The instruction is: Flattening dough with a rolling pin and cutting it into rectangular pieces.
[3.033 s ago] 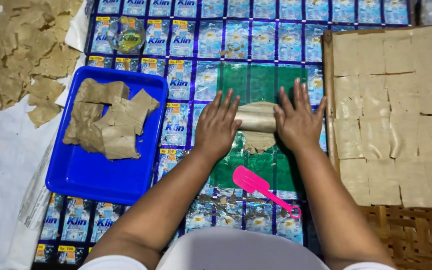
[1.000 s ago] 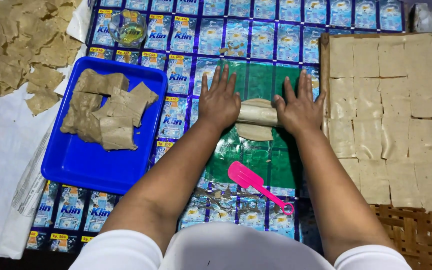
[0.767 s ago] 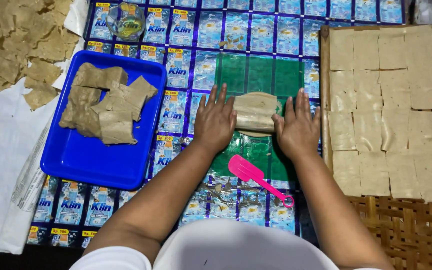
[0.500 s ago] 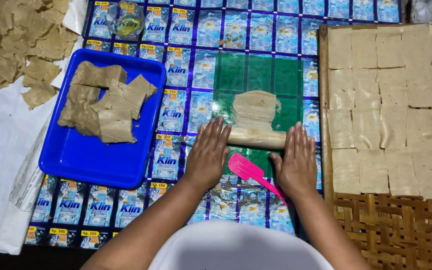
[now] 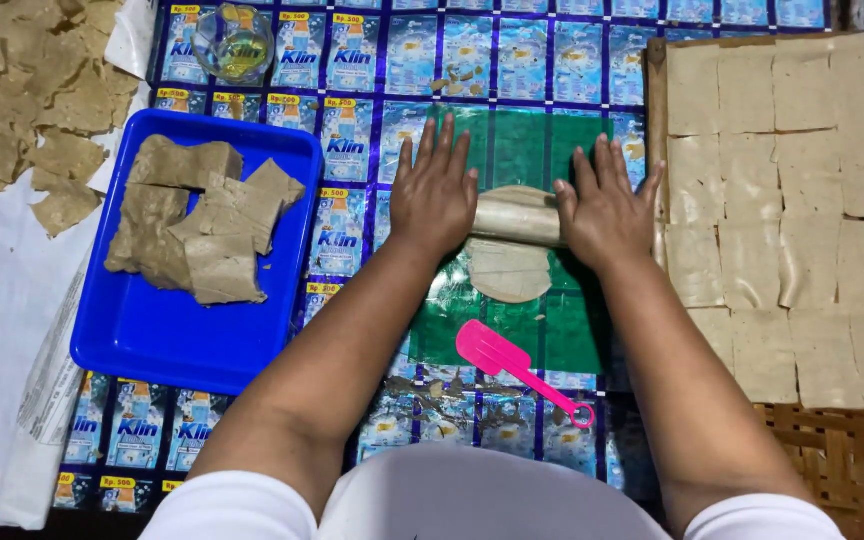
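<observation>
Pale rolling pin (image 5: 517,216) over flattened tan dough round (image 5: 509,270) — left hand (image 5: 436,190), right hand (image 5: 603,208), palms flat, fingers spread

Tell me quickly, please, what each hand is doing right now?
Left hand: open, palm flat on the rolling pin.
Right hand: open, palm flat on the same pin.

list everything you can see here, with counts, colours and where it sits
pale wooden rolling pin: one, under both palms, centre
flattened tan dough disc: one, on the green plastic sheet, partly under the pin
pink plastic scraper: one, near edge of the green sheet
blue plastic tray: one, left of centre
brown dough blocks: several, piled in the tray
small clear glass bowl: one, yellowish liquid, top left
square beige dough sheets: many, laid in rows at right
torn tan sheets: many, top left on white paper
left hand: flat on the pin's left end
right hand: flat on the pin's right end
</observation>
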